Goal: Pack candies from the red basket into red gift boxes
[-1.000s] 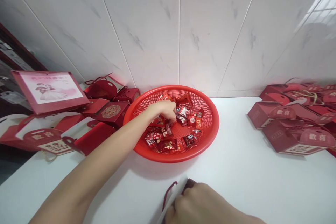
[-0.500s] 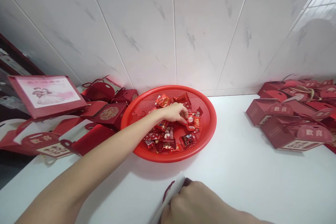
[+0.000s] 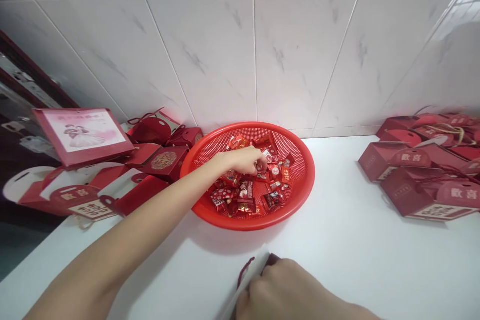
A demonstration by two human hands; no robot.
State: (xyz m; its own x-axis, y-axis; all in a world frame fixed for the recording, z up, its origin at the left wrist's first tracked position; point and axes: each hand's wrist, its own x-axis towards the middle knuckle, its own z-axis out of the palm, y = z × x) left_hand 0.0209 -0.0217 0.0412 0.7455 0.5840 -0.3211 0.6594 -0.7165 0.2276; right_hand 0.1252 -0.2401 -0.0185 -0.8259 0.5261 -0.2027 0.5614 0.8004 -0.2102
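My left hand [image 3: 249, 161] reaches into a red plastic basket [image 3: 305, 175] of wrapped candies [image 3: 245, 192]. Its fingers are curled down and closed among red wrappers; the fingertips are partly hidden, so I cannot tell whether a candy is between them. At the bottom edge, in front of the basket, my right hand [image 3: 285, 290] is wrapped round a card gift box [image 3: 258, 272]. Only a pale inner panel, a dark edge and a dark red cord show of this box; the rest is behind the hand or out of view.
Open red gift boxes [image 3: 86, 202] crowd the left of the white table [image 3: 337, 250], with a card printed with a couple [image 3: 84, 135] on top. More red boxes [image 3: 427, 192] are piled at the right. A tiled wall [image 3: 210, 60] rises behind.
My left hand has shifted slightly left within the basket, uncovering more wrappers on its right. My right hand keeps its hold on the box. The whole view has shifted a little.
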